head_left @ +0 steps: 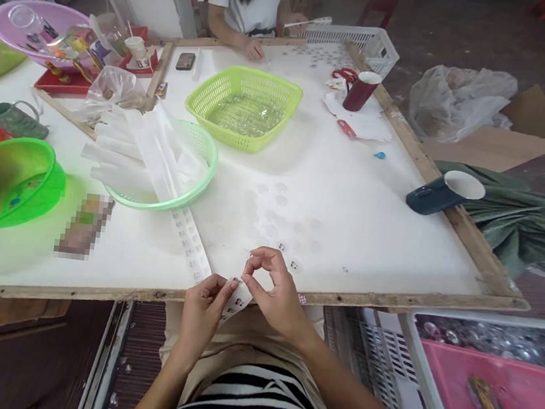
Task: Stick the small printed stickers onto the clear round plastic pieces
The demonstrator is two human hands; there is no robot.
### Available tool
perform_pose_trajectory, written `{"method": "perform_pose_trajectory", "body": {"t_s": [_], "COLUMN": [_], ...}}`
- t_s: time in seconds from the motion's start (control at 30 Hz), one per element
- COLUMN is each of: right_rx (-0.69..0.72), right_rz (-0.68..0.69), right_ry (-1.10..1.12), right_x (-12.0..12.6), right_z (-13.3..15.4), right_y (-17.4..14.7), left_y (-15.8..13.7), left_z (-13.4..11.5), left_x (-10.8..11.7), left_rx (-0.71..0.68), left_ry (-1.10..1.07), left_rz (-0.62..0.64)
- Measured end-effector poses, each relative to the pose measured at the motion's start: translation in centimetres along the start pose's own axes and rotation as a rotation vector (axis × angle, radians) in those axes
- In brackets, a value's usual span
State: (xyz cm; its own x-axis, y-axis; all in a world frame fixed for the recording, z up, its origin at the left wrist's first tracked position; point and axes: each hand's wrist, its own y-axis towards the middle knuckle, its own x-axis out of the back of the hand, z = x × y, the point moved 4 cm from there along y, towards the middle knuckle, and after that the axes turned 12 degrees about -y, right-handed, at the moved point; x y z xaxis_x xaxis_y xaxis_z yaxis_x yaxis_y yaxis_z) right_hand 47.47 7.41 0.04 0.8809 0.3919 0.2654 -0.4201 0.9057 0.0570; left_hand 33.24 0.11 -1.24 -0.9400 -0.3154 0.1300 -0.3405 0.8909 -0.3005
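Observation:
My left hand [204, 305] pinches a white strip of stickers [238, 302] with small black-and-pink cartoon prints, at the table's front edge. Thumb and index finger of my right hand [277, 290] meet in a loop at the strip's upper end; whatever is between their tips is too small to make out. Just beyond my right hand lie a small printed sticker [294, 265] and another like it. Farther up the table are several clear round pieces [281, 200]. A longer sticker strip [192, 244] runs from the mint-green basket [213, 165] towards my left hand.
White paper rolls [146, 144] fill the mint basket. A lime basket [239, 141] holds clear pieces. A green basin [31, 203] stands left; a dark blue mug [431, 195] and maroon mug [360, 93] stand right. Across the table sits another person [248, 11]. A wooden rim [365, 299] borders the table.

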Motion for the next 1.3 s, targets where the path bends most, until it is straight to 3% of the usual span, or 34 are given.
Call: {"method": "perform_pose_trajectory", "body": {"t_s": [0.23,0.37,0.47,0.6,0.7,0.83,1.13,1.3], "right_rx": [-0.056,-0.001,0.005,-0.134,-0.271,-0.306,-0.251,-0.232], "right_rz": [0.085,0.030,-0.140,-0.403,-0.348,-0.272,-0.185,-0.210], "right_ry": [-0.106,-0.046,0.016,-0.090,-0.206,-0.306,-0.567,-0.775], "right_x": [0.2,-0.2,1.6,6.8,9.0,9.1,7.7,7.2], "right_z": [-0.5,-0.1,-0.7,-4.5,-8.1,-10.3,-10.7,-10.5], "right_y": [-0.5,-0.8,-0.2,1.5,2.7,3.3,4.1,3.9], "left_y": [0.1,0.0,-0.1,0.1,0.3,0.4,0.5,0.4], "left_z": [0.2,0.0,-0.1,0.3,0.6,0.7,0.8,0.8], "left_x": [-0.5,-0.6,-0.5,-0.1,0.0,-0.1,0.1,0.0], "left_rx": [-0.008,-0.015,-0.027,-0.036,-0.026,-0.032,-0.049,-0.029], "left_ry": [-0.026,-0.020,-0.023,0.009,0.010,-0.001,0.020,0.009], "left_rz": [0.038,0.068,0.086,0.053,0.050,0.077,0.077,0.079]}}
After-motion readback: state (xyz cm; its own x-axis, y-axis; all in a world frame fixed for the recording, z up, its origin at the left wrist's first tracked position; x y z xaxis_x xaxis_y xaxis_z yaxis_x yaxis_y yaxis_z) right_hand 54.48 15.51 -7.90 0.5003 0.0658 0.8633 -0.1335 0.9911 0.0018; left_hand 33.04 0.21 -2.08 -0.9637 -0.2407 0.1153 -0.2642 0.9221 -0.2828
